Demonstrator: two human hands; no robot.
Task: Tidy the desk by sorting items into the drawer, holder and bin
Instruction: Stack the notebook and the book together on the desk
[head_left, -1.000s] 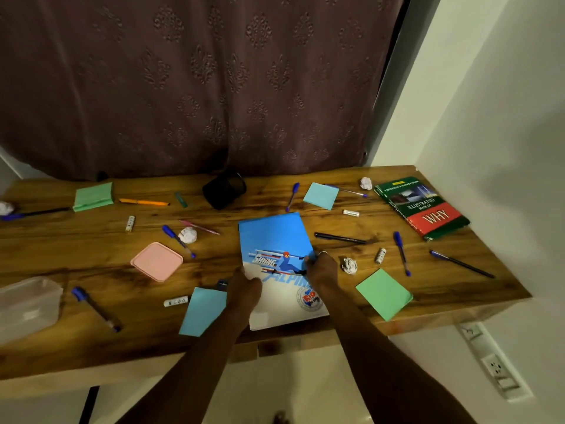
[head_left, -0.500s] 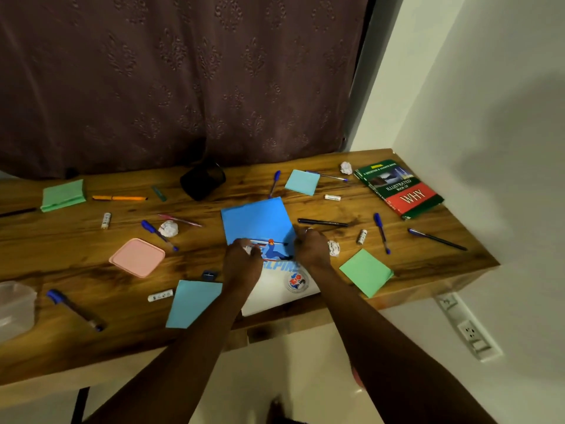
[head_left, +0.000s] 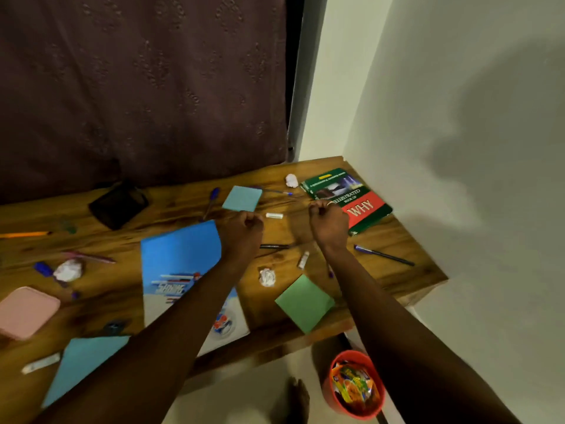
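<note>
Clutter lies unsorted across the tabletop (head_left: 171,206), and the red bin (head_left: 332,397) sits on the floor beneath its edge, probably to catch scraps. Left hand (head_left: 244,223) and right hand (head_left: 328,221) hover apart, fingers curled, beside the green book (head_left: 357,206); whether these hands hold anything cannot be told.

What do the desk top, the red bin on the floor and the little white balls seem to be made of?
Desk top: wood, likely varnished; streaky brown grain with a slight sheen.
Red bin: probably plastic; smooth, evenly coloured wall with a thin rim.
White balls: crumpled paper, judging by the creased, lumpy surface, though tissue is possible.
</note>
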